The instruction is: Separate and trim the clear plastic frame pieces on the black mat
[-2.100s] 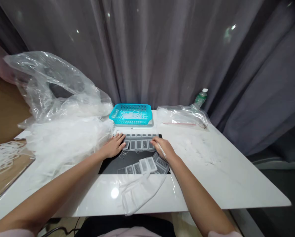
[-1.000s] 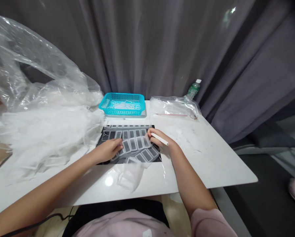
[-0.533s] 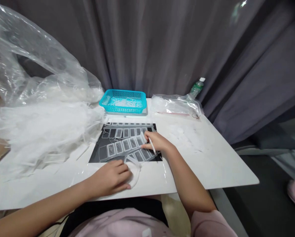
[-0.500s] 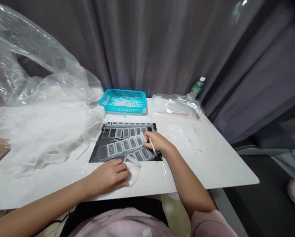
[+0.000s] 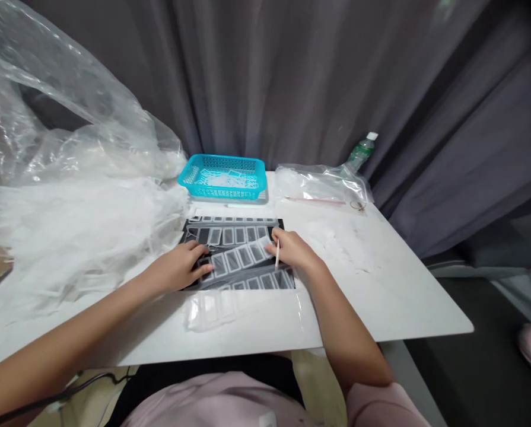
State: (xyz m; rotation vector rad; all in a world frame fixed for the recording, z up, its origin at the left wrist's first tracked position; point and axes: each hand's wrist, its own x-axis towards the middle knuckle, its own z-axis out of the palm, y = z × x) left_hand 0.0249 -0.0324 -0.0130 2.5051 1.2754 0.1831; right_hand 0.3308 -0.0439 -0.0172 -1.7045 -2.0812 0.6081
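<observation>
A clear plastic strip with a row of white-rimmed rectangular frames (image 5: 232, 261) lies slanted across a black mat (image 5: 236, 283). My left hand (image 5: 183, 267) is at the strip's left end, thumb and fingers apart and touching it. At the right end, my right hand (image 5: 292, 249) is closed around a thin white stick (image 5: 277, 255), its fingertips against the strip. More framed strips (image 5: 234, 236) lie behind it on the mat. Another strip (image 5: 212, 308) hangs over the mat's near edge onto the white table.
A blue basket (image 5: 223, 193) holding small white pieces stands at the back. To the left is a heap of white filmy material (image 5: 78, 231) under a large clear bag (image 5: 69, 77). At right lie a plastic bag (image 5: 318, 187), a green-labelled bottle (image 5: 361, 151) and white scraps (image 5: 345, 240).
My left hand has left the near strip at the table's front and moved up to the slanted strip's left end. The near strip now lies flatter. My right hand still has the stick.
</observation>
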